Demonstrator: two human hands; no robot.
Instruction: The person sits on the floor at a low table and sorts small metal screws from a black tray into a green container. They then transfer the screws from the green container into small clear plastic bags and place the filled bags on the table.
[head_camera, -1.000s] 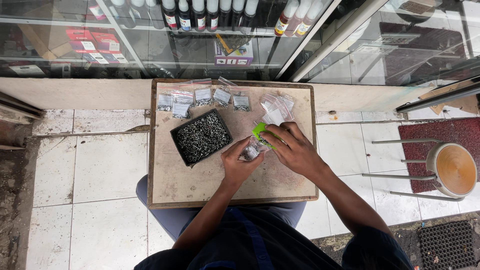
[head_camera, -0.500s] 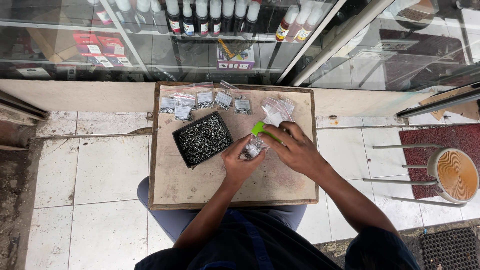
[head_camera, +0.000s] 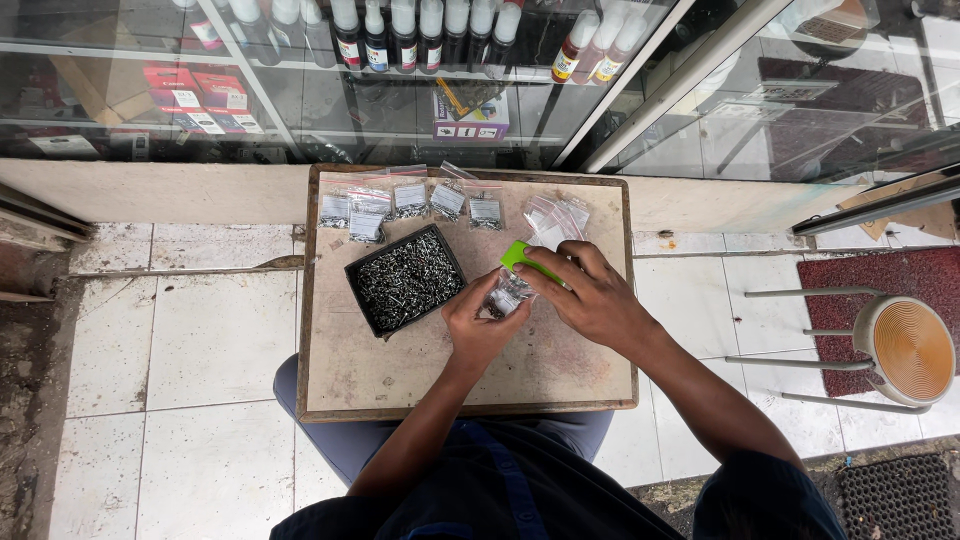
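A wooden board (head_camera: 420, 370) rests across my lap. On it stands a black tray (head_camera: 405, 280) full of small metal screws. My left hand (head_camera: 480, 325) pinches a small clear plastic bag (head_camera: 507, 293) with screws inside, just right of the tray. My right hand (head_camera: 590, 295) holds a bright green tool (head_camera: 522, 256) against the top of that bag. Several filled small bags (head_camera: 410, 203) lie in a row along the board's far edge. A pile of empty clear bags (head_camera: 557, 218) lies behind my right hand.
A glass display cabinet (head_camera: 350, 80) with bottles and boxes stands right behind the board. A round stool (head_camera: 905, 345) on a red mat (head_camera: 880, 290) is at the right. White floor tiles (head_camera: 180, 340) lie to the left.
Both hands stay on the small bag and green tool; my right hand has shifted slightly over the bag. The view moved a little.
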